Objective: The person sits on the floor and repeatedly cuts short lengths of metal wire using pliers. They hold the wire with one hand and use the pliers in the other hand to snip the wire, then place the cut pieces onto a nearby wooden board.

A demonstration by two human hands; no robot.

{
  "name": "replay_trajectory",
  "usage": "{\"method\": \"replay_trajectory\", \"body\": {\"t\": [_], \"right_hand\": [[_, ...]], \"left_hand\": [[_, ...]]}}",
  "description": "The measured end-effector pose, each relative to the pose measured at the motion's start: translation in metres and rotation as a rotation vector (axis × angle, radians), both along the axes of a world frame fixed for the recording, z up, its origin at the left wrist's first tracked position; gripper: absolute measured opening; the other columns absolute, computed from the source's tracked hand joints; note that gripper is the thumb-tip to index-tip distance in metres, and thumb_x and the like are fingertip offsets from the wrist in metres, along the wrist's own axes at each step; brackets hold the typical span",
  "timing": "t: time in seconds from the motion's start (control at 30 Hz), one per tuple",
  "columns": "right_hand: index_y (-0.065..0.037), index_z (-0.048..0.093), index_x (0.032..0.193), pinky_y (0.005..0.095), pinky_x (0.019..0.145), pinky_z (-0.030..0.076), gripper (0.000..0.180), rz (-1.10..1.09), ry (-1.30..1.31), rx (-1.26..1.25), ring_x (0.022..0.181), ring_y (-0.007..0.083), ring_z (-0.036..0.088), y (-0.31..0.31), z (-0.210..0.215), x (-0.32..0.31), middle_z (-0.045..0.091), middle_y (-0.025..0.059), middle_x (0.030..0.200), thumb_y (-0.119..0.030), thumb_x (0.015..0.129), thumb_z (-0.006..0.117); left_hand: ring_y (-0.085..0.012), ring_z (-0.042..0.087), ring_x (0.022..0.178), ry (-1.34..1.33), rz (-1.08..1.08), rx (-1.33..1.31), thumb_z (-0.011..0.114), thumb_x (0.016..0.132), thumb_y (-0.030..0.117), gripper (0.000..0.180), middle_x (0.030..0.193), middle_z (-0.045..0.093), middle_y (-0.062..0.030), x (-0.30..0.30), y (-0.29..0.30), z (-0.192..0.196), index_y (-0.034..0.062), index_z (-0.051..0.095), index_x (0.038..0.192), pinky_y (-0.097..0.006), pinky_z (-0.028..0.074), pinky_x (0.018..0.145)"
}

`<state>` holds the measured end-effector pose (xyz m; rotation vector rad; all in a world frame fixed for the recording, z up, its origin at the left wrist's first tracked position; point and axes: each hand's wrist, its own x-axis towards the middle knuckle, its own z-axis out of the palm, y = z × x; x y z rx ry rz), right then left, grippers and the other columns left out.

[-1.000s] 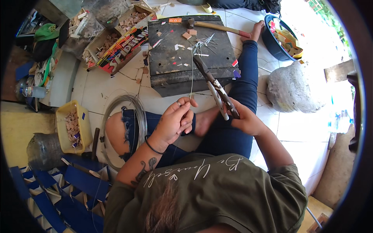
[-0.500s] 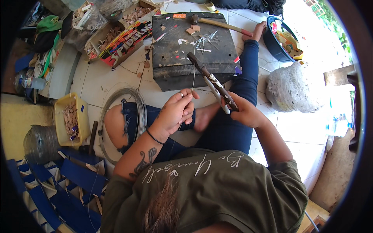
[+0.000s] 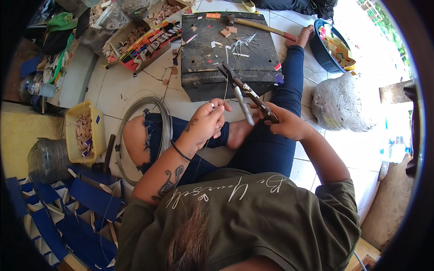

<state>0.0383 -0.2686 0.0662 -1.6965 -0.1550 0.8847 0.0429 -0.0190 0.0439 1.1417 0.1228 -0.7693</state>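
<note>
Steel wire (image 3: 224,88) pinched in left hand (image 3: 205,124), pliers (image 3: 246,92) in right hand (image 3: 285,124)

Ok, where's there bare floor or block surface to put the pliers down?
Free: the white tile floor between the dark work block and the yellow tub, and the block's bare left half. Crowded: the block's far right, strewn with cut wire pieces and a hammer; the wire coil rings the left knee.

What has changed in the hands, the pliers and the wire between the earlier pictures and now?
The right hand keeps the pliers, whose tip has reached the thin wire above the dark block. The left hand still pinches the wire, little moved. The hammer and wire coil stayed put.
</note>
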Motion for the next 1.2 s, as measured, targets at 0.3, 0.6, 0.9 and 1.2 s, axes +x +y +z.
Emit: {"method": "replay_trajectory", "body": {"t": [0.3, 0.6, 0.9, 1.2], "right_hand": [[-0.001, 0.034, 0.132, 0.0242, 0.093, 0.028, 0.077, 0.036, -0.222, 0.092, 0.101, 0.0141, 0.039, -0.001, -0.020, 0.003, 0.042, 0.0038, 0.110, 0.002, 0.056, 0.046], [0.000, 0.033, 0.133, 0.0254, 0.100, 0.023, 0.080, -0.025, -0.148, 0.183, 0.111, 0.0161, 0.037, 0.027, -0.051, -0.008, 0.038, 0.0078, 0.128, 0.002, 0.054, 0.046], [-0.005, 0.047, 0.089, 0.0338, 0.104, 0.018, 0.032, -0.112, -0.140, 0.288, 0.134, 0.0252, 0.020, 0.031, -0.039, -0.018, 0.027, 0.0160, 0.143, -0.002, 0.059, 0.056], [-0.006, 0.047, 0.077, 0.0275, 0.087, 0.034, 0.022, -0.139, -0.152, 0.307, 0.105, 0.0175, 0.043, 0.040, -0.050, -0.015, 0.035, 0.0138, 0.133, -0.001, 0.060, 0.058]], "left_hand": [[-0.0026, 0.029, 0.042, -0.039, 0.054, 0.015, 0.036, 0.096, 0.018, 0.019, 0.056, 0.039, 0.0026, 0.002, 0.002, -0.010, 0.0053, 0.050, 0.095, -0.018, 0.030, 0.040], [-0.0009, 0.034, 0.052, -0.131, 0.157, 0.153, 0.039, 0.095, 0.018, 0.020, 0.069, 0.046, 0.0039, 0.012, -0.004, -0.041, 0.0073, 0.055, 0.094, -0.016, 0.028, 0.043], [-0.0014, 0.032, 0.054, -0.181, 0.148, -0.080, 0.041, 0.095, 0.016, 0.020, 0.077, 0.051, 0.0049, 0.017, -0.002, -0.035, 0.0051, 0.056, 0.100, -0.016, 0.028, 0.047], [-0.0018, 0.033, 0.051, -0.147, 0.196, -0.048, 0.040, 0.095, 0.015, 0.019, 0.083, 0.054, 0.0026, 0.009, 0.001, -0.027, 0.0042, 0.056, 0.096, -0.016, 0.029, 0.046]]}}
